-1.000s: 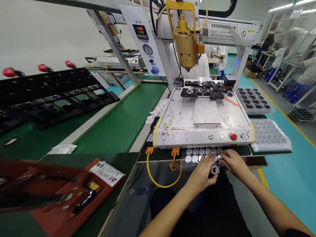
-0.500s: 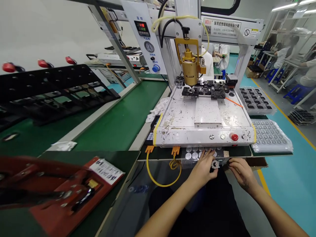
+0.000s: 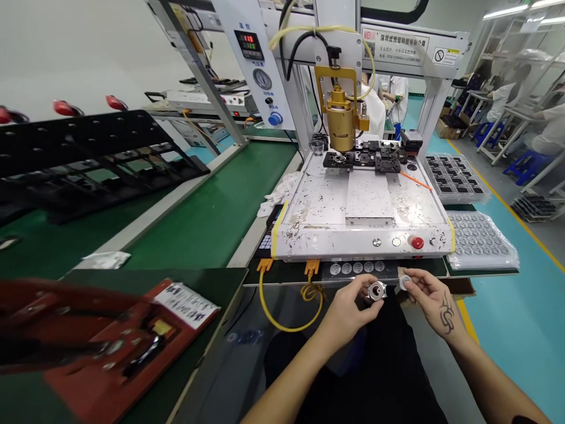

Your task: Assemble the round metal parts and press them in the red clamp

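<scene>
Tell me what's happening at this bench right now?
The left hand holds a small round metal part, and the right hand pinches a round sticker beside it, not touching it. More round stickers lie on a sheet at the bench edge, just below the front of the white machine.

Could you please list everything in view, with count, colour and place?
Machine: one, white, centre
Fixtures: several, black, on machine
Dispenser: one, gold, above fixtures
Cable: one, yellow, front
Flat discs: five, pale, below machine
Belt: one, green, left
Press: one, red, lower left
Rack: one, black, left
Tray stack: one, clear, right
Label bundle: one, pale, right
People: several, white clothes, background
Metal part: one, silver, left hand
Label: one, pale, right hand
Left hand, right hand: two, bare, lower centre
</scene>
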Available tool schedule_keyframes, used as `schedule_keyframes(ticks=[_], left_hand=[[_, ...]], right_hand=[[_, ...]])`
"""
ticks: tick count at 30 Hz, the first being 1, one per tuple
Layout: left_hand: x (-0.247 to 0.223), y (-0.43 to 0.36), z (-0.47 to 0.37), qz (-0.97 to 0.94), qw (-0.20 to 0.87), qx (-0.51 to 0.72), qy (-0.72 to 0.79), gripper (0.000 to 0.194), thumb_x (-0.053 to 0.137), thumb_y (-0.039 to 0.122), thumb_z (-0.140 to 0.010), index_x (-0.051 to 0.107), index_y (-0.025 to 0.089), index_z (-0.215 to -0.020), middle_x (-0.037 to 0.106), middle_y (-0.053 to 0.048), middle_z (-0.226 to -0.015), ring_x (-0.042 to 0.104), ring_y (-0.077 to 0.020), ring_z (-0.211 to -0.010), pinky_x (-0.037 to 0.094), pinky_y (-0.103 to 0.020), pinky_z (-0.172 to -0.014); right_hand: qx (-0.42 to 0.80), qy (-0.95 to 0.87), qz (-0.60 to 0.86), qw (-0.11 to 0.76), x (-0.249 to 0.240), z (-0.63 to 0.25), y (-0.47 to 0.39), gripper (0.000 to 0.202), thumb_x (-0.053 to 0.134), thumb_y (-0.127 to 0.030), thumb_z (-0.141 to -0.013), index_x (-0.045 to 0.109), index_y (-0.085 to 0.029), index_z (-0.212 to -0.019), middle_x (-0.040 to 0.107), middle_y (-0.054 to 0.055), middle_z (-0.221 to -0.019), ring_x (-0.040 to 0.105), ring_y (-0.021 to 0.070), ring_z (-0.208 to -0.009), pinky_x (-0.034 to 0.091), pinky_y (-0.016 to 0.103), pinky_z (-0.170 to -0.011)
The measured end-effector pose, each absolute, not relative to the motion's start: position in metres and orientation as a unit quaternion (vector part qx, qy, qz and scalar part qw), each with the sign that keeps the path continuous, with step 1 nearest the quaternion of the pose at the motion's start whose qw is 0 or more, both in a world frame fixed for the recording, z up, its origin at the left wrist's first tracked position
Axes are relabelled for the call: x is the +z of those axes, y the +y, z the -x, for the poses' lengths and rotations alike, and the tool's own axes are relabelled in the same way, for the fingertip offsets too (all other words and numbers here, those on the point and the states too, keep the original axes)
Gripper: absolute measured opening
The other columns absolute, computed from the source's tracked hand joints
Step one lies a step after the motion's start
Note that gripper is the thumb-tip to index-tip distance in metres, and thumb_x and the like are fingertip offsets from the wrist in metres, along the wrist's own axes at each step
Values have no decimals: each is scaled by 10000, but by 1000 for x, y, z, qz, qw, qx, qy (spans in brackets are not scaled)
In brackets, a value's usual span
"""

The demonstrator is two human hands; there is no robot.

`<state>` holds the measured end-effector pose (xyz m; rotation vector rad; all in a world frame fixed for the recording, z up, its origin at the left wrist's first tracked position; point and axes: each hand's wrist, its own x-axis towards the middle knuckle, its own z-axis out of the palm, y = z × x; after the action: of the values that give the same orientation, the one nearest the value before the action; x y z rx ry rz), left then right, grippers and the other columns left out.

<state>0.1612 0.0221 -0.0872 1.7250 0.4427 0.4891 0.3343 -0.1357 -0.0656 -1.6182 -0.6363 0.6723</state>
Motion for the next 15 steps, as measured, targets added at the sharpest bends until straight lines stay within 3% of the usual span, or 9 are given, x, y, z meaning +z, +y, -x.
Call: schedule_keyframes(ticks=[2,5,8,12,15], left_hand=[[-77,18,-150,-626,724,192,218,378,822,238,-845,641,213,-1175,754,-17,-968,755,-184,-833,623,-314,-788],[-65,14,-136,-482,820,179,251,514,941,264,-763,621,190,-1158,759,-26,-998,794,-195,-857,639,-302,-800],[-55,12,-125,-423,842,185,278,580,1005,282,-716,643,163,-1152,802,-82,-1068,814,-241,-988,644,-324,-905],[-43,8,-111,-366,862,192,292,560,951,411,-810,681,131,-1212,828,-149,-1114,821,-273,-1000,658,-389,-933],[-38,5,-103,-349,868,209,285,531,919,418,-851,718,109,-1233,832,-173,-1138,811,-296,-1060,639,-435,-1014]], right_hand=[[336,-259,667,613,-60,-327,-126,484,881,-616,-809,735,-194,-996,691,15,-749,594,149,-604,532,302,-593],[400,-264,633,608,-55,-318,-115,479,898,-611,-798,680,-197,-902,649,-20,-620,572,137,-542,505,287,-559],[426,-288,612,601,-54,-312,-111,449,860,-603,-855,676,-196,-903,640,-29,-588,573,131,-533,483,274,-561],[457,-307,589,591,-58,-307,-112,378,806,-542,-942,650,-203,-883,648,-31,-602,575,120,-545,460,261,-584],[493,-298,564,592,-59,-305,-115,369,782,-530,-968,623,-211,-870,640,-34,-615,560,121,-550,437,260,-579]])
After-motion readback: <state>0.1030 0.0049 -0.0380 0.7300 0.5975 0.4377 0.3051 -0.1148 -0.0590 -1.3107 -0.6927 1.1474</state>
